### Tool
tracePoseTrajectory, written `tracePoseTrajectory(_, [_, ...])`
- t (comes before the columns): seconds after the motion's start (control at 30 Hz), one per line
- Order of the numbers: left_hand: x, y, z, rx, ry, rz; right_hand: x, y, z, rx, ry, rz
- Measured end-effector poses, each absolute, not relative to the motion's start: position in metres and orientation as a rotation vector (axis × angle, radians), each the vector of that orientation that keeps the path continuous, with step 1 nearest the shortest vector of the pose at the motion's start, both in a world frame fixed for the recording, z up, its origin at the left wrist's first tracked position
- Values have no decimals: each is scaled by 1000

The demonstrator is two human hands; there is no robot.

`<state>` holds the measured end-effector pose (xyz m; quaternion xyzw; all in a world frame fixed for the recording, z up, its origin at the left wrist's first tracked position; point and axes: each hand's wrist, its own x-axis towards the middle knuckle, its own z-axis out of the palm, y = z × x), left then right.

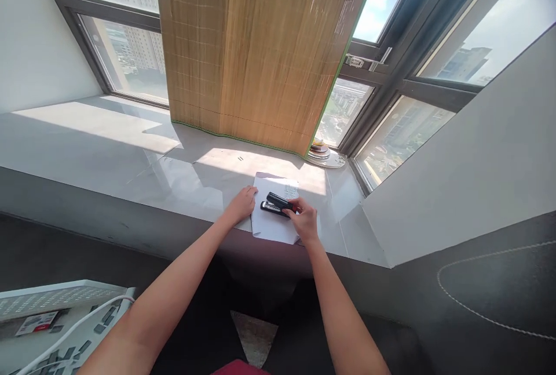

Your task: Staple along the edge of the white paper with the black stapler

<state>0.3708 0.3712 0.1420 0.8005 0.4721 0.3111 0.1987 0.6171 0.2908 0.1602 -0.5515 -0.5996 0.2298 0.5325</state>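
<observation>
A small stack of white paper (273, 225) lies on the pale stone windowsill (130, 149) near its front edge. My right hand (304, 219) is closed around the rear of a black stapler (276, 204), which rests on the paper with its jaws pointing left. My left hand (241, 203) lies at the left edge of the paper, fingers curled down onto the sheet and sill. Printed marks show at the paper's far right corner.
A bamboo blind (256, 50) hangs over the middle window down to the sill. A small round dish with objects (322, 152) sits behind the paper at the right. A white device with a cable (56, 311) lies at lower left. Two loose staples (240, 159) lie on the sill.
</observation>
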Motion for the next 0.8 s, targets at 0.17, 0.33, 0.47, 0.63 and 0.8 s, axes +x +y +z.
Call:
tracePoseTrajectory(0.17, [368, 372, 145, 2109, 1333, 889, 620, 289, 148, -1285, -1357, 517])
tracePoseTrajectory(0.33, [364, 372, 153, 1961, 1345, 962, 624, 287, 146, -1291, -1382, 458])
tracePoseTrajectory(0.47, [363, 370, 155, 1937, 1337, 973, 628, 286, 146, -1366, -1395, 423])
tracePoseTrajectory(0.63, [363, 372, 153, 1904, 1329, 1014, 624, 284, 152, -1408, -1444, 371])
tracePoseTrajectory(0.8, [363, 374, 149, 1900, 1331, 1035, 621, 280, 157, -1352, -1339, 515])
